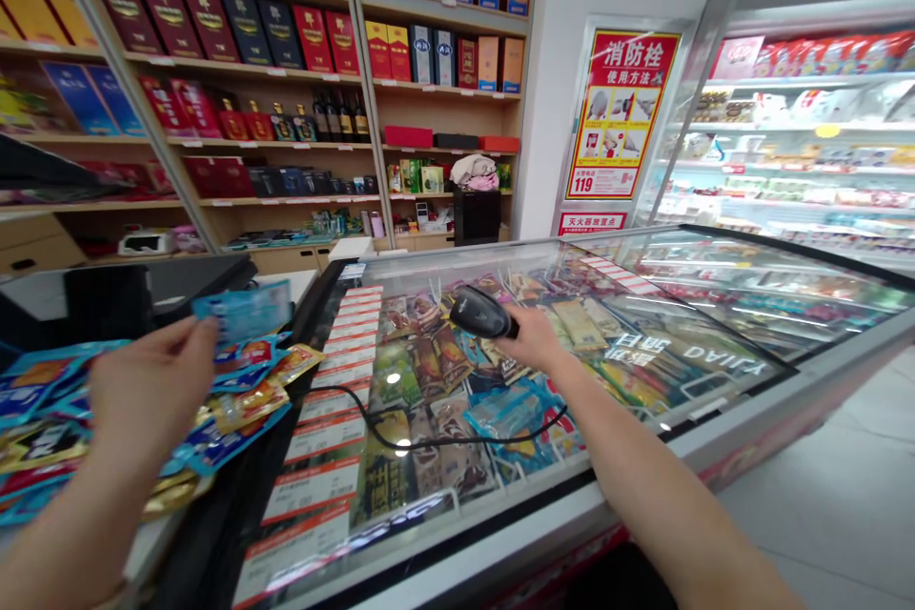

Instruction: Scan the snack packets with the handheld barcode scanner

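A blue packet [243,312] is pinched in the left hand [150,391], raised just beyond the left edge of the glass-topped freezer [607,481], above a heap of snack packets [243,405]. The right hand [533,338] grips a black barcode scanner [480,312] over the glass.

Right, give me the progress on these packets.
Done: nothing shows for certain, and no separate finished stack is in view. In hand: the left hand pinches a blue packet, and the right hand grips a corded barcode scanner above the glass-lidded chest freezer. Left: a loose heap of foil snack packets lies beside the freezer.
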The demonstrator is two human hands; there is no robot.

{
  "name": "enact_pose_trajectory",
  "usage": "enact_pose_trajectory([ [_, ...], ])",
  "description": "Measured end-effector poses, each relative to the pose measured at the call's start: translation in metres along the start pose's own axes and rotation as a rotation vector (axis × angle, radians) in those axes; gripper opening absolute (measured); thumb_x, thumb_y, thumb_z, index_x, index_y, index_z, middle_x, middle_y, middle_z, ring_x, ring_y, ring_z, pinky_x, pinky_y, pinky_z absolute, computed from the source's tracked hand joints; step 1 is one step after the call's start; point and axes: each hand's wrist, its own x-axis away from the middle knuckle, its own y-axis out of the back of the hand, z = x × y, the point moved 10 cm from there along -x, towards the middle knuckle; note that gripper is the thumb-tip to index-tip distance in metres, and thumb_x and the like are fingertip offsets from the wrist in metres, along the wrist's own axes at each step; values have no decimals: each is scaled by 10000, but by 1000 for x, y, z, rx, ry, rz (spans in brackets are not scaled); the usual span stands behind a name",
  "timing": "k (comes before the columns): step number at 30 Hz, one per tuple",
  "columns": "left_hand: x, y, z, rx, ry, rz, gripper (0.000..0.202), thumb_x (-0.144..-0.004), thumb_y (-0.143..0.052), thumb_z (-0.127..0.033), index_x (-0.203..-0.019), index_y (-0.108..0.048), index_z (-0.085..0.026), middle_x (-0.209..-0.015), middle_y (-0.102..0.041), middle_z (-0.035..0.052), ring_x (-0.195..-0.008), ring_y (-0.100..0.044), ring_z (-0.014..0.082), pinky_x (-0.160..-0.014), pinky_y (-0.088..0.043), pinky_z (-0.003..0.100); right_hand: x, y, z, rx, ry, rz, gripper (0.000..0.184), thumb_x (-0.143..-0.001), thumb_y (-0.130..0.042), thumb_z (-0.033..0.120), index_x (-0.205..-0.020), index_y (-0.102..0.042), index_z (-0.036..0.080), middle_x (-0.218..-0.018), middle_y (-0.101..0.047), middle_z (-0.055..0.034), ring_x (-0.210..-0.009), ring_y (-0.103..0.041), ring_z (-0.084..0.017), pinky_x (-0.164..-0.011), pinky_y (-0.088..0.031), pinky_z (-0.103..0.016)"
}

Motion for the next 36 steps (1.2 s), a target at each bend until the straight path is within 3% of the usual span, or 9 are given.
enact_pose_trajectory([
  [2, 27, -44, -12, 334, 173, 167, 153, -678, -592, -331, -678, -587, -179, -542, -498, -31, -570, -480, 151, -549, -477, 297, 1, 1, 8, -32, 50, 7, 208, -699, -629, 253, -894, -677, 199, -852, -723, -53, -781, -659, -203, -694, -442, -256],
  [5, 58, -102, -26, 538, 281, 332, 148, -677, -585, -309, -657, -591, -162, -587, -553, -12, -569, -529, 143, -539, -531, 311, 2, 0, 21, -80, 129, 39, 220, -700, -636, 249, -910, -679, 200, -858, -721, -44, -783, -654, -189, -687, -435, -241],
  [7, 70, -128, -22, 627, 348, 377, 139, -660, -603, -293, -668, -607, -154, -599, -577, -4, -572, -556, 146, -536, -551, 312, 3, -5, 27, -97, 162, 86, 224, -704, -648, 258, -917, -682, 199, -859, -722, -39, -779, -652, -182, -687, -431, -234],
  [10, 79, -147, -14, 690, 377, 409, 116, -656, -612, -272, -664, -623, -157, -640, -624, 10, -604, -598, 158, -521, -555, 285, 5, -11, 33, -91, 176, 149, 225, -706, -672, 267, -918, -694, 193, -831, -722, -36, -755, -649, -178, -672, -419, -232],
  [16, 86, -155, -9, 664, 354, 480, 109, -694, -618, -256, -642, -642, -163, -668, -664, 10, -620, -626, 160, -514, -548, 248, 6, -16, 38, -79, 180, 209, 288, -713, -691, 268, -995, -699, 209, -836, -720, -31, -787, -663, -190, -662, -415, -229],
  [29, 90, -154, -9, 651, 379, 491, 76, -681, -662, -205, -621, -657, -159, -619, -658, 7, -550, -605, 144, -440, -504, 215, 10, -26, 46, -8, 206, 261, 236, -725, -684, 293, -946, -698, 213, -844, -722, -35, -816, -661, -201, -680, -409, -240],
  [36, 91, -155, -11, 638, 368, 505, 79, -678, -632, -201, -612, -640, -158, -627, -656, 10, -552, -603, 145, -435, -497, 214, 9, -26, 44, -11, 182, 278, 311, -731, -685, 322, -1025, -693, 224, -875, -726, -39, -856, -665, -215, -703, -421, -250],
])
